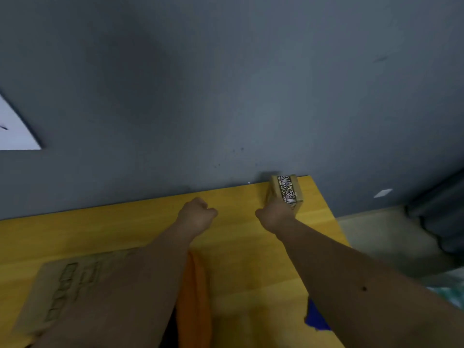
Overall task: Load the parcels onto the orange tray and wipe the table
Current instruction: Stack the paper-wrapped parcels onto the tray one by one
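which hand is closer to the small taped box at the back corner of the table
Right. The right hand is at the small taped box, apparently touching its near end; whether it grips is unclear. The left hand is a closed fist over the table, well to the box's left.

Right of centre in the frame, the small cardboard parcel (286, 192) carries a black tape strip with white repeated lettering that looks like "MOBOMO", blurred. At lower left, the large flat carton (62, 292) bears dark print too smeared to read.
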